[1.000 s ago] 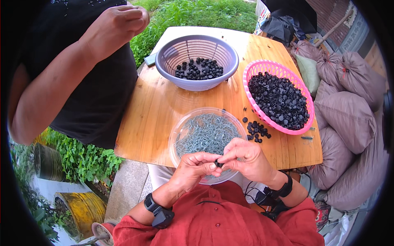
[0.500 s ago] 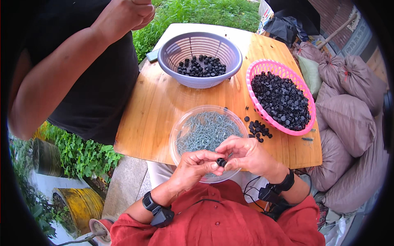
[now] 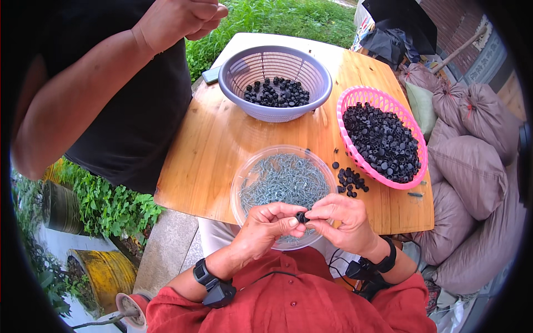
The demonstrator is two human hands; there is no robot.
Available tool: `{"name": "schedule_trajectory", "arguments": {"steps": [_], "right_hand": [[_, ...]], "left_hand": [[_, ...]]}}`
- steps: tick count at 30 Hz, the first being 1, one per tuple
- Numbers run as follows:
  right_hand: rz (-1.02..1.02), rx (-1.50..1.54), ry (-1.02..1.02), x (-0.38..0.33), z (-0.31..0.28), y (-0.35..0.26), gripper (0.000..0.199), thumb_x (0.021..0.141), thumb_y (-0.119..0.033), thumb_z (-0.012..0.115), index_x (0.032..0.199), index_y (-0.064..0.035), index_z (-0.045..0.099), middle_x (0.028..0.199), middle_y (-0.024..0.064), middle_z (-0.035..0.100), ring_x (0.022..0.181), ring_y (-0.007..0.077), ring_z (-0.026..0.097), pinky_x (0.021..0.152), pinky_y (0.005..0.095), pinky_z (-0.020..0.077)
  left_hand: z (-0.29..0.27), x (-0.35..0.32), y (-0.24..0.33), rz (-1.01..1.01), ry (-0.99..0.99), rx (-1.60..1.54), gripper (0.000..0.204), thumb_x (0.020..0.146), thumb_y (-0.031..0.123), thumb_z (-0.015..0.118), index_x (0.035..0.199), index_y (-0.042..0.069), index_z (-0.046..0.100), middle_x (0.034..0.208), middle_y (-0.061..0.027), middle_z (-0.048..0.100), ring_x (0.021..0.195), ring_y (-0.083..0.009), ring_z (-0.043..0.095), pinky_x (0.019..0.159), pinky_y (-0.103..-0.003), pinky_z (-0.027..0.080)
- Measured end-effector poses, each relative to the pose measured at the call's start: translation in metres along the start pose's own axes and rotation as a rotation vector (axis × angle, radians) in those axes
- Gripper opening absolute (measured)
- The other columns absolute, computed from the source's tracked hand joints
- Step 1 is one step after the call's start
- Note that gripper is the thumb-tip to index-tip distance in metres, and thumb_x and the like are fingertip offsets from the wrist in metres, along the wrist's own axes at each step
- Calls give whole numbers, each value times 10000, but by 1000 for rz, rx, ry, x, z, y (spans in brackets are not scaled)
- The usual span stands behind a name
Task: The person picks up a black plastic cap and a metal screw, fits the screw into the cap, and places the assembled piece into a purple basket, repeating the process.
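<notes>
Black cap (image 3: 302, 218) | partly hidden by left fingers (image 3: 285, 225) | co-worker's hand (image 3: 179, 21) cropped

Small round black part (image 3: 301, 217) is gripped at left hand's (image 3: 261, 227) fingertips, partly covered, exact tilt unclear. Silvery screws (image 3: 283, 177) are heaped loose below in round clear tub (image 3: 235, 194).

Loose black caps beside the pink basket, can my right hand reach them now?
Likely yes: the loose caps lie uncovered on the table near your right hand, nothing visibly between, though it's busy at another cap.
</notes>
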State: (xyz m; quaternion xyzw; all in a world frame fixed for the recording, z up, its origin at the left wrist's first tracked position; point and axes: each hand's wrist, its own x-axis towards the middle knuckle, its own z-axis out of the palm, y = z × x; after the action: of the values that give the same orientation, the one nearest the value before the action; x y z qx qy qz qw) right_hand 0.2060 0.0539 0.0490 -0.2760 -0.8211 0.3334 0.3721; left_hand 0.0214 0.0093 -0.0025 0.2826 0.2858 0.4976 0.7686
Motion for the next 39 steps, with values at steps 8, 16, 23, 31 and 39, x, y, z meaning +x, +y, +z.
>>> {"name": "schedule_trajectory", "arguments": {"steps": [8, 16, 23, 31, 39], "right_hand": [[93, 125, -28, 1, 1, 5, 130, 706, 54, 668, 810, -22, 653, 765, 73, 605, 671, 152, 608, 590, 249, 486], [520, 800, -60, -2, 6, 16, 109, 732, 95, 638, 791, 5, 614, 840, 43, 550, 767, 114, 584, 673, 236, 520], [674, 1098, -113, -7, 11, 21, 191, 760, 72, 625, 918, -12, 561, 935, 75, 591, 818, 163, 612, 698, 258, 529], [693, 1284, 25, -15, 29, 16, 189, 801, 7, 617, 974, -21, 548, 915, 73, 603, 835, 169, 609, 793, 301, 498], [826, 1486, 54, -15, 38, 12, 287, 815, -57, 617, 1093, -96, 558, 992, -9, 579, 935, 133, 555, 889, 362, 431]], "left_hand": [[0, 0, -3, 61, 12, 59, 207, 849, 10, 558, 1052, -26, 585, 914, -121, 641, 800, -167, 638, 739, -266, 528], [4, -5, -6, 179, 24, 182, 217, 849, -24, 540, 1063, -23, 574, 929, -117, 639, 830, -161, 634, 752, -253, 515], [5, -8, -5, 314, 19, 323, 214, 847, -62, 519, 1048, -28, 586, 944, -99, 612, 842, -150, 624, 764, -246, 510], [5, -9, -6, 399, 68, 370, 215, 836, -71, 531, 1032, -23, 602, 921, -94, 616, 822, -142, 618, 742, -235, 504], [3, -6, -8, 449, 182, 473, 206, 802, -35, 600, 995, 21, 645, 885, -45, 644, 803, -99, 580, 709, -214, 465]]}}
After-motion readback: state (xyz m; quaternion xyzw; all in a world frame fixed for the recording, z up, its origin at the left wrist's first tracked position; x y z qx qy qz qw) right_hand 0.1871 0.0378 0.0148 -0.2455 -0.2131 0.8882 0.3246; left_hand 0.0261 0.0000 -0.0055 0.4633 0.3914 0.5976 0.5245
